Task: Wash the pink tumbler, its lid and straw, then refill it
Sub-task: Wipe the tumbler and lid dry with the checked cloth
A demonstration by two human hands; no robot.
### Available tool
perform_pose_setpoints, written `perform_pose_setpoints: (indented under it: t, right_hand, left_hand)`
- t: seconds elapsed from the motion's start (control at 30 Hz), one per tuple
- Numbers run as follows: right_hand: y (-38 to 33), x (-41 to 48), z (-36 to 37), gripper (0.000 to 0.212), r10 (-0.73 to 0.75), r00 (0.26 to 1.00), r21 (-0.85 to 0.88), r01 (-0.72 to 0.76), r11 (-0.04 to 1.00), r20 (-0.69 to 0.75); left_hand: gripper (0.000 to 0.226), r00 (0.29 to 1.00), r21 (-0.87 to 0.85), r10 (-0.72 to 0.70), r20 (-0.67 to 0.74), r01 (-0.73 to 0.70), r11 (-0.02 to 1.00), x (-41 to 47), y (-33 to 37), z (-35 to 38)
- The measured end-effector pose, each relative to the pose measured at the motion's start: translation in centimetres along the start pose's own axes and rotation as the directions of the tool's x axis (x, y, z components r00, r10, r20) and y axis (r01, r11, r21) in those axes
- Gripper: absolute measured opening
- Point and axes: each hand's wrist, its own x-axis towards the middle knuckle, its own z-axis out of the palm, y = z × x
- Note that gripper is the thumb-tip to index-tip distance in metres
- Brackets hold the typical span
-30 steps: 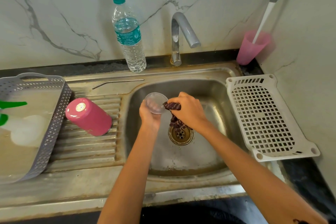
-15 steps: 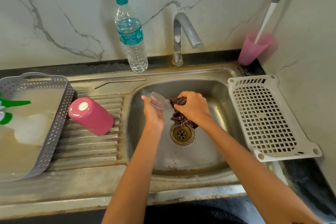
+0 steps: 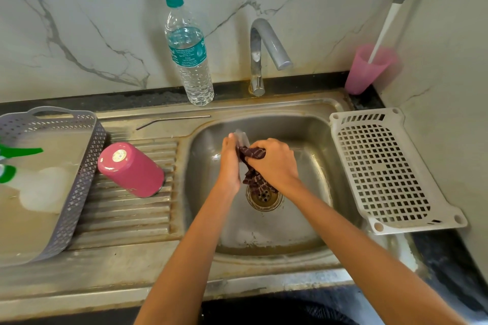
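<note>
Gray basket (image 3: 85,179) sits far L on the drain board. A spray bottle (image 3: 23,151) w/ a green trigger lies in it; the rest is blurry. White rack (image 3: 383,174) lies flat, just R of the sink (image 3: 264,258). Pink cup (image 3: 364,75) stands in the back R corner w/ a white stick (image 3: 383,31) leaning in it. Tap (image 3: 266,39) is at the back.

The left hand (image 3: 230,166) hides most of the blurred lid (image 3: 242,136); the frame edge crops the spray bottle (image 3: 18,151).

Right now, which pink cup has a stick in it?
The pale pink cup in the right corner. The darker pink tumbler stands upside down on the drainboard.
</note>
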Motion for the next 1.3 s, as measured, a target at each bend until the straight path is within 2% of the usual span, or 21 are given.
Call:
perform_pose_setpoints:
  t: [0.13, 0.27, 0.4, 0.5, 0.6, 0.73, 0.8, 0.87, 0.93, 1.0, 1.07, 1.13, 1.2, 1.3]
  right_hand:
    - [-0.3, -0.1, -0.2, 0.015, 0.096, 0.994, 0.195, -0.086, 0.977, -0.046]
    - [-0.1, 1.0, -0.5, 0.026, 0.215, 0.975, 0.326, -0.183, 0.928, -0.064]
    - [1.3, 2.5, -1.5, 0.031, 0.278, 0.961, 0.285, -0.265, 0.921, -0.005]
    - [1.5, 1.8, -1.4, 0.028, 0.219, 0.974, 0.268, -0.225, 0.937, 0.052]
    - [1.4, 1.2, -1.0, 0.027, 0.152, 0.987, 0.222, -0.158, 0.962, 0.046]
    - [1.8, 2.4, -1.3, 0.030, 0.216, 0.976, 0.253, -0.204, 0.946, -0.022]
    - [2.6, 3.0, -1.4, 0.031, 0.265, 0.964, 0.257, -0.248, 0.934, -0.032]
    - [3.6, 3.2, -1.5, 0.035, 0.320, 0.947, 0.300, -0.302, 0.905, -0.012]
    - [4.3, 3.0, -1.7, 0.037, 0.326, 0.941, 0.379, -0.337, 0.862, 0.095]
    - [4.4, 2.2, -1.8, 0.034, 0.276, 0.925, 0.453, -0.371, 0.811, 0.263]
    - [4.1, 1.3, -2.0, 0.036, 0.218, 0.887, 0.510, -0.419, 0.751, 0.408]
    - [4.1, 0.7, -1.7, 0.049, 0.157, 0.858, 0.521, -0.432, 0.737, 0.489]
    - [3.9, 0.3, -1.3, 0.060, 0.145, 0.852, 0.503, -0.426, 0.752, 0.503]
    - [3.4, -0.1, -0.6, 0.052, 0.171, 0.889, 0.546, -0.402, 0.735, 0.424]
  left_hand:
    - [0.025, 0.995, 0.110, 0.085, 0.058, -0.091, 0.990, -0.4, 1.4, 0.1]
    - [0.025, 0.986, 0.218, 0.115, 0.125, -0.140, 0.966, -0.7, 0.7, -0.7]
    - [0.027, 0.974, 0.351, 0.111, 0.196, -0.175, 0.920, -1.5, -0.4, -1.0]
    - [0.028, 0.982, 0.295, 0.099, 0.158, -0.143, 0.945, -1.7, -0.7, -0.5]
    - [0.027, 0.990, 0.201, 0.064, 0.127, -0.088, 0.976, -1.6, -0.7, -0.3]
    - [0.039, 0.989, 0.227, 0.036, 0.141, -0.068, 0.971, -1.5, -0.3, -0.7]
    - [0.049, 0.999, 0.161, 0.009, 0.049, -0.017, 0.987, -1.5, 0.2, -1.1]
    - [0.036, 0.999, 0.028, -0.024, -0.038, 0.025, 0.999, -1.4, 0.8, -1.4]
    - [0.030, 0.994, -0.085, -0.087, -0.066, 0.081, 0.993, -1.4, 1.3, -1.3]
    - [0.031, 0.991, -0.135, -0.121, -0.057, 0.112, 0.984, -1.4, 1.4, -1.2]
    - [0.033, 0.983, -0.149, -0.166, -0.081, 0.153, 0.977, -1.4, 1.2, -0.9]
    - [0.034, 0.965, -0.192, -0.202, -0.166, 0.169, 0.967, -0.8, 0.7, -0.8]
    - [0.042, 0.939, -0.174, -0.171, -0.299, 0.123, 0.977, -0.2, 0.3, -0.7]
    - [0.043, 0.871, -0.027, -0.089, -0.483, 0.087, 0.996, 0.3, 0.2, -0.8]
